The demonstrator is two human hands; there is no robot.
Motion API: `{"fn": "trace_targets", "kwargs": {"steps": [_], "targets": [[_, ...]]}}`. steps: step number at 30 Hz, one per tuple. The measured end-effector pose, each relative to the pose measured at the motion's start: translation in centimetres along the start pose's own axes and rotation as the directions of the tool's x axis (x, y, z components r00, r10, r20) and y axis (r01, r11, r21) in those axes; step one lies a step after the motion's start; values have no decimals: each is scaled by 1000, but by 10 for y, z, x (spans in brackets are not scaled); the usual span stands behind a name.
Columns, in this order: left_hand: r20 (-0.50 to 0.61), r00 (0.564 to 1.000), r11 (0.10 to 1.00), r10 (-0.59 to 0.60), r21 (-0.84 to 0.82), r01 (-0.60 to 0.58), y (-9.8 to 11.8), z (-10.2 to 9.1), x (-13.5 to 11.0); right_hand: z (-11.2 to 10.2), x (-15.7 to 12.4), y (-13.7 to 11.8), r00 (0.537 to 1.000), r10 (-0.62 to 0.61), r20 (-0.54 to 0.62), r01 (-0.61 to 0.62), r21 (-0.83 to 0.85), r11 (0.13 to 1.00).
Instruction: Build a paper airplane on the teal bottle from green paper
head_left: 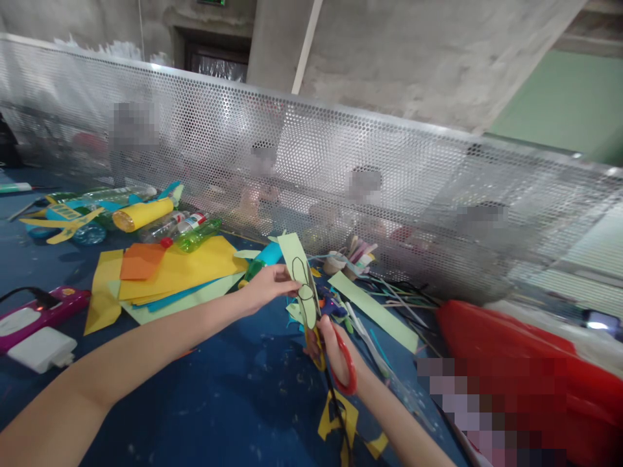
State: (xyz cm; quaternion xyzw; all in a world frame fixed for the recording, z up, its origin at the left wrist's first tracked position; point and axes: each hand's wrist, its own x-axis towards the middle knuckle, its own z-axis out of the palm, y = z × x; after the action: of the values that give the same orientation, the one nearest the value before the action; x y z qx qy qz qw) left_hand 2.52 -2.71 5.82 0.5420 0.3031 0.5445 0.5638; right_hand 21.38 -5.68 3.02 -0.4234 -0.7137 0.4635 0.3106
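My left hand (273,285) pinches the edge of a pale green paper strip (293,254) held up over the table. A propeller-like outline with a round centre is drawn on the strip in black. In my right hand (335,353) is a pair of scissors (348,371) with red and yellow handles. Their blades lie at the strip's right side, mostly hidden behind the paper. Below the hands, yellow paper scraps (339,415) lie on the blue table (209,402).
Coloured paper sheets (195,266) and plastic bottles (199,235) lie left, beside a yellow paper-covered tube (143,215). A purple power strip (48,314) sits at far left. Another green strip (374,311) and a red bag (506,337) are right. A perforated metal screen (311,149) stands behind.
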Motion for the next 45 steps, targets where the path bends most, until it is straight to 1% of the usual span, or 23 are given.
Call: {"fn": "trace_targets", "kwargs": {"steps": [3,7,11,19,24,27,34,38,42,45], "targets": [[-1,1000,1000,1,-1,-1,0,0,0,2,-1,-2,999,49,-18,-48,39,998],[-10,1000,1000,-7,2,7,0,0,0,3,-3,-5,996,83,-45,-81,46,996],[-7,1000,1000,-5,-2,5,-1,0,0,4,-3,-7,995,84,-57,-82,39,996],[15,1000,998,-6,-64,7,3,1,-1,3,-2,-1,995,72,-67,-70,39,997],[21,1000,999,8,-50,-7,2,1,-1,3,-4,-5,995,72,-72,-69,38,997],[7,1000,998,-6,-55,6,2,1,-1,4,-4,-7,994,73,-76,-70,37,997],[-23,1000,998,-19,-61,18,2,-1,-1,2,-3,-2,996,53,-75,-53,12,999],[-19,1000,998,-12,-61,11,3,0,-1,3,-4,-8,996,47,-77,-47,2,999],[-18,999,998,-31,-56,30,5,1,-2,4,-6,-15,994,64,-93,-65,-3,998],[-22,999,998,-33,-56,32,6,1,-2,4,-6,-14,993,60,-97,-63,-25,998]]}}
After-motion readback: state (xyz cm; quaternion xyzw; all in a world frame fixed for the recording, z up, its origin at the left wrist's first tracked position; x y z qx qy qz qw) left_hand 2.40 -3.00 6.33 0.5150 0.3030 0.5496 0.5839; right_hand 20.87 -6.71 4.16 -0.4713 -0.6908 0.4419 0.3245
